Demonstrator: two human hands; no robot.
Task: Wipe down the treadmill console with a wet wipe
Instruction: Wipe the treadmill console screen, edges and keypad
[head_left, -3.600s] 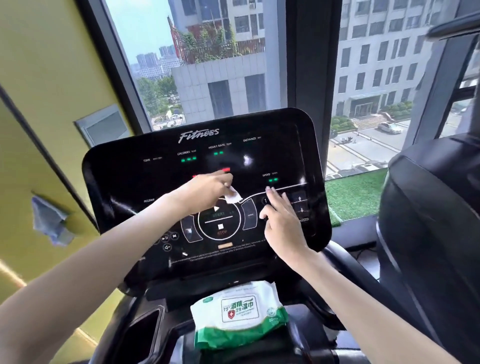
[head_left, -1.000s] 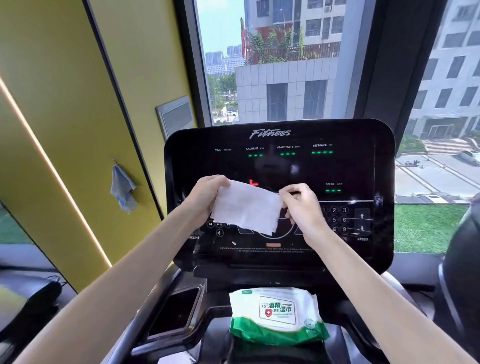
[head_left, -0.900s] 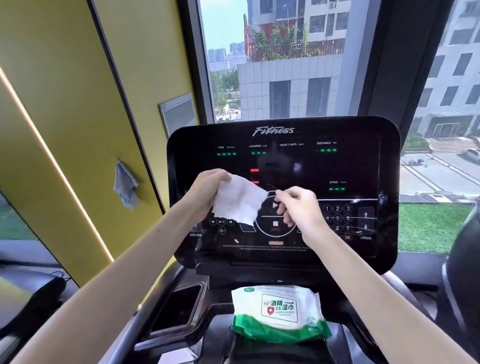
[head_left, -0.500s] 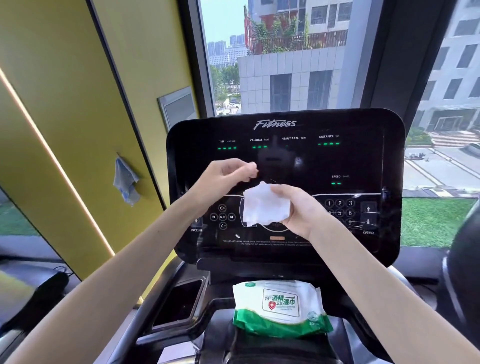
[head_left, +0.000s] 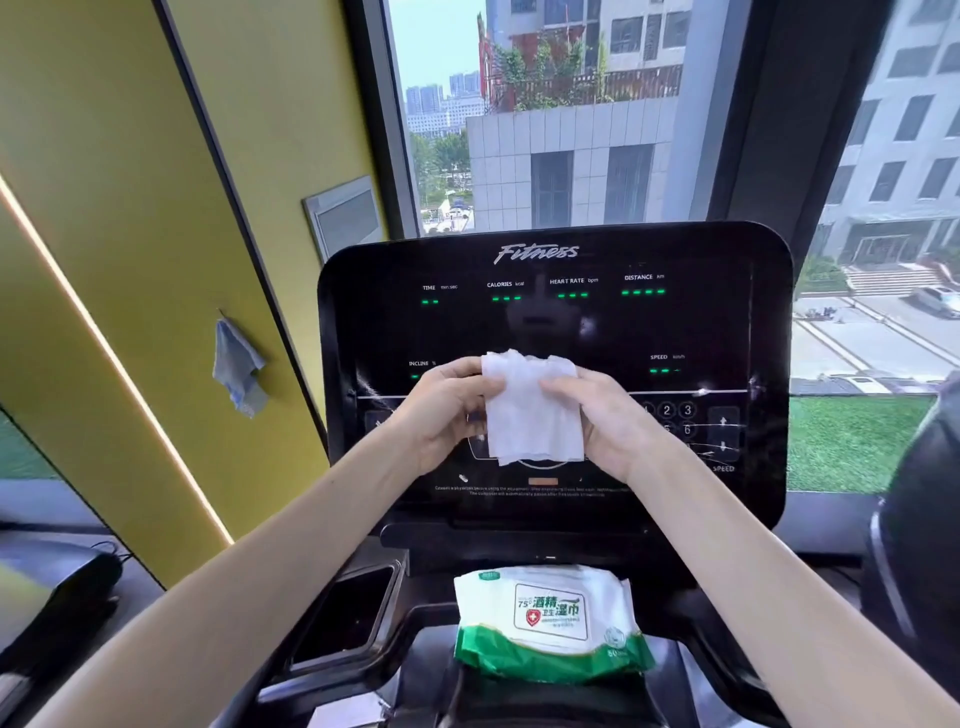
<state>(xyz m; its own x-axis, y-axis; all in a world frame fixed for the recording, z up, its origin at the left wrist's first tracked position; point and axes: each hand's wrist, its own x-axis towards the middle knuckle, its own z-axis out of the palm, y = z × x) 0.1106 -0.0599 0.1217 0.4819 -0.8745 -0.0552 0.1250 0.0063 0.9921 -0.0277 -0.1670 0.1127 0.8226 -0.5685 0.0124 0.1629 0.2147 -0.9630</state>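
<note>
1. One wet wipe (head_left: 532, 410): white, folded into a rough rectangle of several layers. Its upper edge is crumpled and its lower edges hang uneven. We hold it up in front of the middle of the console (head_left: 571, 327), between both hands. We cannot tell whether it touches the panel.
2. Left hand (head_left: 441, 415): thumb and curled fingers pinch the wipe's left edge.
3. Right hand (head_left: 608, 421): thumb lies on the front and the fingers curl behind, gripping the wipe's right edge.
4. Console: glossy black and upright, marked "Fitness" at the top. Green dashes glow under TIME, CALORIES, HEART RATE, DISTANCE and SPEED. We note pale streaks across the lower panel.
5. Hidden: the wipe and hands cover the central controls, of which only a curved lower rim shows. Of the keypad we read only 2, 3 and 6; the rest sits behind the right hand. The small print beneath is too blurred to read.
6. Wipe packet (head_left: 545, 618): white and green, lying on the ledge below the console.
7. Blue cloth (head_left: 238, 366): hangs on the yellow wall at left.
8. Dark bulky shape (head_left: 924, 519) at the right edge: cut off by the frame, so we cannot identify it.
</note>
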